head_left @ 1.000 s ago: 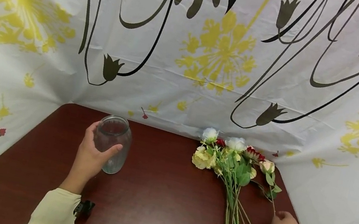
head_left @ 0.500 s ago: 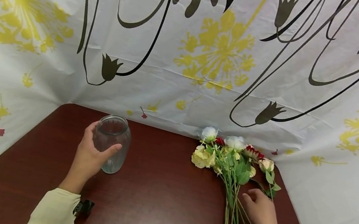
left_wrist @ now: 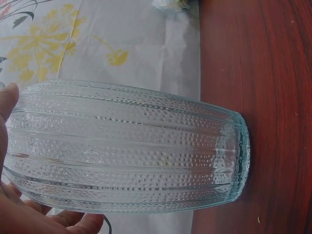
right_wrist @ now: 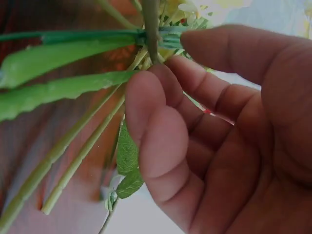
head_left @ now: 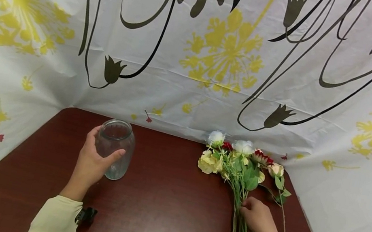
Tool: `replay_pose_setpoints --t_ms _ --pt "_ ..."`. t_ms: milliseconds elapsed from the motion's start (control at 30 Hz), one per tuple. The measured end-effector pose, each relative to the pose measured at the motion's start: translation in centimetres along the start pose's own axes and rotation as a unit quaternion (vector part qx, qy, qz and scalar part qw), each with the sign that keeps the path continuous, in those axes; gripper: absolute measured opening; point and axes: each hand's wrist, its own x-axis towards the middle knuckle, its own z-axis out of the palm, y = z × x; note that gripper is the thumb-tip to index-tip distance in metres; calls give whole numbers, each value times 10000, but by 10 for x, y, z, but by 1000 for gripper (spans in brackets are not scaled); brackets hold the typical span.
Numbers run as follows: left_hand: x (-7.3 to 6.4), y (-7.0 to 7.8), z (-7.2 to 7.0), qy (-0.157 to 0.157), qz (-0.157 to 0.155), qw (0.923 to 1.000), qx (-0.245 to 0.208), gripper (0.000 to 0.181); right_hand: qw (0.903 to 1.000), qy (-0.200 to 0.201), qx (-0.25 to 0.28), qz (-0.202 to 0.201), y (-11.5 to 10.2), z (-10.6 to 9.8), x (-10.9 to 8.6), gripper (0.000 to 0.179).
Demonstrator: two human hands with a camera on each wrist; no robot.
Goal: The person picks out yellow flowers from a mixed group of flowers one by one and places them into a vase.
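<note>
On the left of the table stands a clear glass vase [head_left: 114, 149], upright, with a ribbed, dotted wall [left_wrist: 131, 151] in the left wrist view. My left hand [head_left: 95, 162] grips it near the top, thumb in front and fingers round the far side. A bunch of flowers [head_left: 233, 163], white, yellow and red, lies on the right with its stems [head_left: 235, 223] toward me. My right hand [head_left: 260, 221] is at the stems; the right wrist view shows curled fingers [right_wrist: 163, 141] and the thumb closing in on green stems [right_wrist: 63, 61].
A single pale peach rose [head_left: 276, 170] lies on the far right, its long stem running toward me beside my right hand. The dark red table [head_left: 162, 210] ends at a white patterned cloth [head_left: 159, 99] at the back and sides.
My right hand has let go of the peach rose's stem and moved left to the stems of the bunch. My left hand keeps its hold on the vase.
</note>
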Motion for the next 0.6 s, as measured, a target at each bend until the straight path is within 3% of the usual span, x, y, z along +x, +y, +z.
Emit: replay_pose_setpoints --t_ms 600 --pt "-1 0 1 5 78 10000 -7 101 9983 99 457 341 7 8 -1 17"
